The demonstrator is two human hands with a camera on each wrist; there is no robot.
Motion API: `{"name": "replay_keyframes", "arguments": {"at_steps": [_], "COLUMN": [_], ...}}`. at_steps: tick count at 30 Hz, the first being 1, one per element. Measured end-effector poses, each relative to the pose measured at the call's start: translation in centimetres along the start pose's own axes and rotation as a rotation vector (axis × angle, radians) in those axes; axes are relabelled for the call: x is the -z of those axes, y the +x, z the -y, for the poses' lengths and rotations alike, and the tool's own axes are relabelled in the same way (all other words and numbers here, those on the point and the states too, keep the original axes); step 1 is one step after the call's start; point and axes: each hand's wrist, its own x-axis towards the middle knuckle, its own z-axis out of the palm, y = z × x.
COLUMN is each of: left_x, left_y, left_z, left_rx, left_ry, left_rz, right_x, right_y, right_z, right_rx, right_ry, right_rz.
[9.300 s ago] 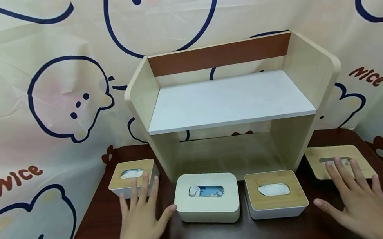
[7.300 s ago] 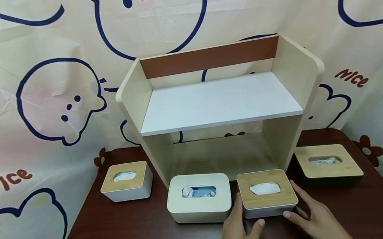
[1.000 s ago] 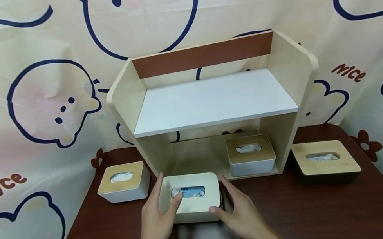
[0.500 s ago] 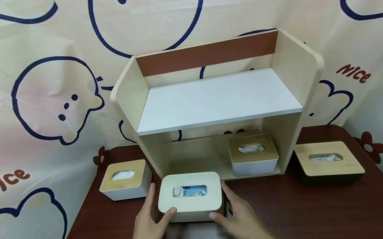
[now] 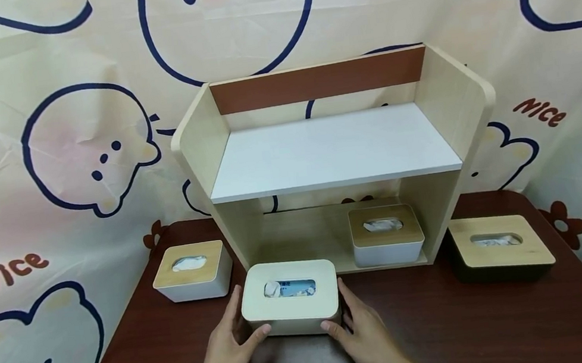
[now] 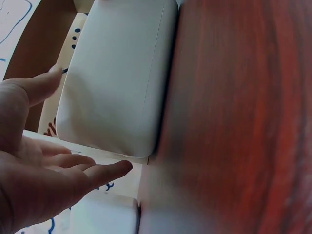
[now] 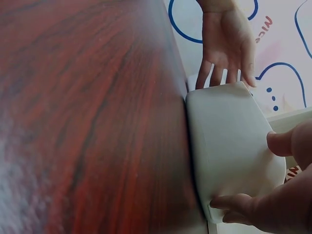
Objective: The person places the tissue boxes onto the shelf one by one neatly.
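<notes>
A cream tissue box (image 5: 290, 307) sits on the table in front of the shelf unit, its blue tissue pack showing through the slot. My left hand (image 5: 226, 341) is at its left end. In the left wrist view, those fingers (image 6: 109, 171) are extended, with a small gap to the box. At the opposite end is my right hand (image 5: 363, 332), thumb by the front corner and fingers along the side. The right wrist view has its fingertips (image 7: 226, 202) against the box, though how firmly cannot be told. A white tissue box with a wooden lid (image 5: 386, 236) stands on the lower shelf, right side.
The shelf unit (image 5: 333, 150) stands at the back of the dark wooden table (image 5: 448, 331). To its left is another white wooden-lidded tissue box (image 5: 193, 270). A dark tissue box with a wooden lid (image 5: 500, 244) lies on its right. Behind hangs a printed cloth.
The white wooden-lidded box has gone from the table onto the lower shelf. Both hands have shifted to the cream box. Over the last second, my left hand has drawn outward to its left end.
</notes>
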Motion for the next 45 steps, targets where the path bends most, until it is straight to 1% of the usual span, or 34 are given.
{"name": "replay_keyframes", "arguments": {"at_steps": [4,7,10,17,22,27,31,35,38,43,45], "left_x": [-0.4,-0.7,-0.8,-1.2,-1.4,-1.6,-1.7,-1.9,-2.2,-2.6,-2.7], "left_y": [-0.1,-0.2,-0.2,-0.3,-0.3,-0.2,0.0,0.2,0.5,1.0,1.3], "left_z": [0.1,0.1,0.1,-0.1,-0.1,-0.3,-0.7,-1.2,-1.6,-2.0,-2.1], "left_rx": [-0.019,-0.05,-0.066,-0.065,-0.078,-0.068,-0.064,-0.036,-0.032,-0.064,-0.076], "left_ry": [-0.057,-0.1,-0.121,-0.143,-0.165,-0.171,-0.174,-0.185,-0.19,-0.235,-0.254], "left_rz": [-0.008,-0.03,-0.055,-0.091,-0.106,-0.119,-0.137,-0.152,-0.17,-0.201,-0.21], "right_x": [-0.1,-0.3,-0.5,-0.5,-0.5,-0.3,0.0,0.4,0.8,1.3,1.6], "right_y": [-0.1,-0.2,-0.2,-0.5,-0.3,-0.2,-0.1,0.2,0.4,1.0,1.3], "right_z": [-0.1,-0.2,-0.2,-0.2,-0.1,0.1,0.2,0.4,0.6,0.6,0.6], "right_rx": [0.023,0.049,0.069,0.152,0.136,0.13,0.131,0.131,0.121,0.131,0.15], "right_ry": [-0.006,-0.01,-0.016,-0.11,-0.14,-0.16,-0.151,-0.142,-0.129,-0.134,-0.149], "right_rz": [-0.028,-0.05,-0.066,-0.115,-0.135,-0.153,-0.154,-0.162,-0.164,-0.176,-0.191]}}
